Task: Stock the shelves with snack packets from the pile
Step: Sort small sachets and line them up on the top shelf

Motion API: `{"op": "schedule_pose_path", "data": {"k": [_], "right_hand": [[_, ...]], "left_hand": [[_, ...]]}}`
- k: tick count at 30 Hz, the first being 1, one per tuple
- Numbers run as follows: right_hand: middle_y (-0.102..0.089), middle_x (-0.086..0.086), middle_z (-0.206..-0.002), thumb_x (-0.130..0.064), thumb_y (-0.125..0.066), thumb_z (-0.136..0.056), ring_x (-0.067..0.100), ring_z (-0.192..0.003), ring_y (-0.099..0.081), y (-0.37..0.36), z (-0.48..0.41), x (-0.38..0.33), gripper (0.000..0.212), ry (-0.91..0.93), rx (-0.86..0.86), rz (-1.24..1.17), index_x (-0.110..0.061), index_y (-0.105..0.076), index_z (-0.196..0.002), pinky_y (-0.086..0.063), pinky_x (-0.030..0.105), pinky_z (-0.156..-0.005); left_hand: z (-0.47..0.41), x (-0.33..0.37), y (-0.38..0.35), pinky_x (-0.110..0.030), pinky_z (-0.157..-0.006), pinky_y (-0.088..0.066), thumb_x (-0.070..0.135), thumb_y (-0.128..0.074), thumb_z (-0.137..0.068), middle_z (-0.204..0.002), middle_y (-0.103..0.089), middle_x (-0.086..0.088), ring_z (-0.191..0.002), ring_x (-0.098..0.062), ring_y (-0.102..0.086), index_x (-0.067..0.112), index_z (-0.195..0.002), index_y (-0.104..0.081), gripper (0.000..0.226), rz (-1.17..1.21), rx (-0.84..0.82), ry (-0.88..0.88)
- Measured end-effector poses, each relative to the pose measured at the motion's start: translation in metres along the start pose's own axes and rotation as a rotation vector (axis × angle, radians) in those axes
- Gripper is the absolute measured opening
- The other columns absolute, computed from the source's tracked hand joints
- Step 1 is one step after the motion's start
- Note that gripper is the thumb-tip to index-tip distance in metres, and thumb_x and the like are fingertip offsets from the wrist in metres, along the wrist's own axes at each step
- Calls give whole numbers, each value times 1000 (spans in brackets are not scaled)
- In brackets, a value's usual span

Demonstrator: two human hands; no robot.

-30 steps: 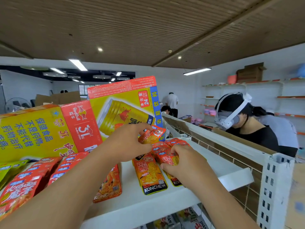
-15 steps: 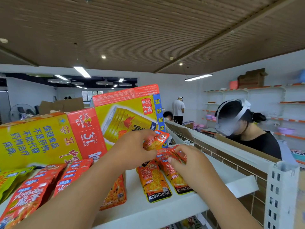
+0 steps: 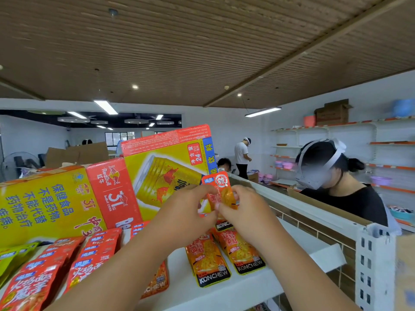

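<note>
Packet (image 3: 221, 190) higher, between left hand (image 3: 185, 213) and right hand (image 3: 246, 213)

Brown slatted ceiling (image 3: 202, 41), diagonal beam (image 3: 292, 56). Strip light (image 3: 262, 111) hangs below the beam. Right of the light: white wall (image 3: 292, 122), orange-edged shelves (image 3: 359, 122). Far left of it: dark window (image 3: 116, 138) – fan (image 3: 13, 163) further left.

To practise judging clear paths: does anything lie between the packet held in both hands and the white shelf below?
Yes: two KONCHEW packets lie on the shelf under the held packet, pinched by left hand and right hand. Bare shelf shows to their right.
</note>
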State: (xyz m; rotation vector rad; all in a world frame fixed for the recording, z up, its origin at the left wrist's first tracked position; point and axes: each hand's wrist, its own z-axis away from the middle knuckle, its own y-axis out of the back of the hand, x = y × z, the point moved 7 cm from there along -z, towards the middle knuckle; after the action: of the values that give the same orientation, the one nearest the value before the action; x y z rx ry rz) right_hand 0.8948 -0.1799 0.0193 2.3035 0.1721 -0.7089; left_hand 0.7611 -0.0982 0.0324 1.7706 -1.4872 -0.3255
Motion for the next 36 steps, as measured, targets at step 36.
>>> {"op": "schedule_pose_path", "data": {"k": [36], "right_hand": [[-63, -2, -89, -61, -65, -69, 20, -88, -63, -3, -10, 118, 45, -361, -159, 422, -23, -60, -92, -50, 32, -71]], "left_hand": [[1, -11, -16, -28, -91, -49, 35, -63, -92, -125, -59, 20, -111, -4, -56, 45, -133, -58, 43, -104, -289, 51]]}}
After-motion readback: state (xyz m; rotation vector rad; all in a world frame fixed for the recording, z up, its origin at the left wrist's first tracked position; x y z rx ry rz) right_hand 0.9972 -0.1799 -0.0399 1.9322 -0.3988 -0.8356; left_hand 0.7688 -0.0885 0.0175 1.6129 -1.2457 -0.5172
